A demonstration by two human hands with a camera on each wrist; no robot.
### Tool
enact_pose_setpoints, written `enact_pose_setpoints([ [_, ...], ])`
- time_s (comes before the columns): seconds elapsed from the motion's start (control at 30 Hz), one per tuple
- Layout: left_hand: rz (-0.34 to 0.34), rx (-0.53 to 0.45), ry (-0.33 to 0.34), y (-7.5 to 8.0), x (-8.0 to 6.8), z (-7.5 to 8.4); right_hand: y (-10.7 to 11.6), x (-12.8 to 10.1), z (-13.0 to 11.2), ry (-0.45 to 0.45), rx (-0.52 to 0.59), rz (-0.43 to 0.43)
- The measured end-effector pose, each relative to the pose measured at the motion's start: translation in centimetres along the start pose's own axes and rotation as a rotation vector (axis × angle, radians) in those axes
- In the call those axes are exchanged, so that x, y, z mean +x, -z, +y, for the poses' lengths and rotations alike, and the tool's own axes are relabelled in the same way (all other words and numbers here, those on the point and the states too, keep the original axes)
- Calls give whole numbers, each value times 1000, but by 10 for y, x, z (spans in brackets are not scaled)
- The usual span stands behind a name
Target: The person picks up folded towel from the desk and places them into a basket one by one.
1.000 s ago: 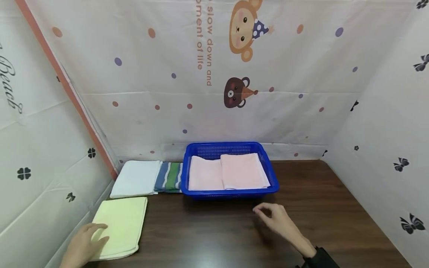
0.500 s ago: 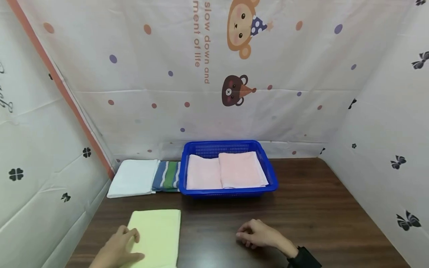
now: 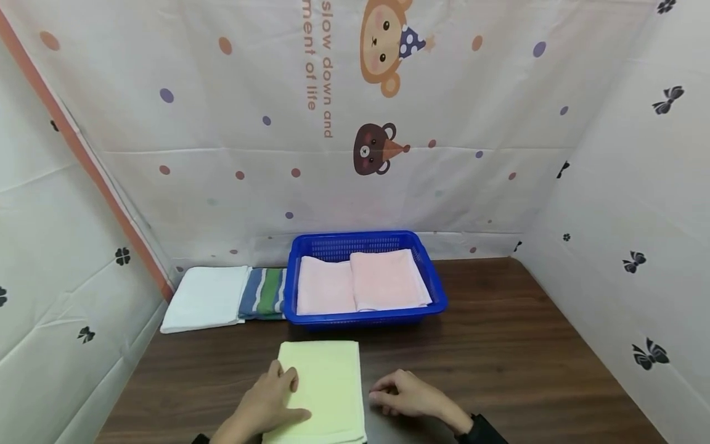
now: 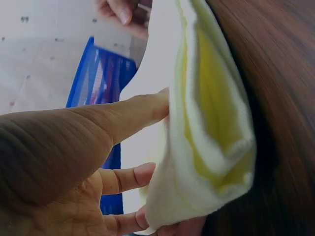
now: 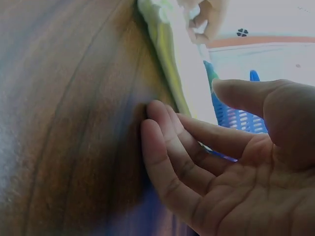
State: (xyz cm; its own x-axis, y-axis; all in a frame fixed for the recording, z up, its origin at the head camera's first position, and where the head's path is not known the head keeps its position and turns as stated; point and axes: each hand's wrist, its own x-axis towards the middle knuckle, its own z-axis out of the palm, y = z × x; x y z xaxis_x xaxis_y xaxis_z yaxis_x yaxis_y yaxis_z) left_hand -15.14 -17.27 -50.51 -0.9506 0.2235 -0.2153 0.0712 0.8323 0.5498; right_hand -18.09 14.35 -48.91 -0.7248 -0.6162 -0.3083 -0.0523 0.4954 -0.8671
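Your left hand (image 3: 263,404) grips the left edge of a pale yellow, folded, rectangular cloth (image 3: 330,388), with the thumb and index finger over its top and another fingertip showing under its edge in the left wrist view. The cloth lies at the near middle of the dark brown wood-grain table (image 3: 499,370), its layered folds facing the near side.

Your right hand (image 3: 407,394) is just beside the right edge of the yellow cloth, its fingers loosely bent and holding nothing, the thumb apart from them; you cannot tell from these views whether the fingertips touch the cloth. A black sleeve (image 3: 481,431) covers the right forearm.

Beyond the yellow cloth, at the far middle, sits a blue rectangular plastic basket (image 3: 366,318) with perforated walls. In it, two pale pink folded cloths lie side by side, the left one (image 3: 324,287) partly under the edge of the right one (image 3: 388,280). Left of the basket, right up against it, is a folded cloth with blue, green and white stripes (image 3: 265,295), and farther left a white folded cloth (image 3: 206,297) adjoins it. Behind the table hangs a white printed sheet (image 3: 277,197) with dots and cartoon animal heads.
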Motion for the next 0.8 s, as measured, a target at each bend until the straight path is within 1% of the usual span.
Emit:
enact_pose_setpoints([
  [0.2,-17,10,-37,-6,15,19,-1,-2,5,-21,95,20],
  [0.3,-15,14,-49,-7,19,25,-4,-2,6,-15,111,35],
  [0.5,2,36,-72,-10,19,31,-9,0,3,-7,97,57],
  [0.67,1,32,-84,-11,18,36,-11,2,-1,1,150,94],
  [0.8,-4,26,-80,-11,18,39,-14,1,-3,-24,205,107],
])
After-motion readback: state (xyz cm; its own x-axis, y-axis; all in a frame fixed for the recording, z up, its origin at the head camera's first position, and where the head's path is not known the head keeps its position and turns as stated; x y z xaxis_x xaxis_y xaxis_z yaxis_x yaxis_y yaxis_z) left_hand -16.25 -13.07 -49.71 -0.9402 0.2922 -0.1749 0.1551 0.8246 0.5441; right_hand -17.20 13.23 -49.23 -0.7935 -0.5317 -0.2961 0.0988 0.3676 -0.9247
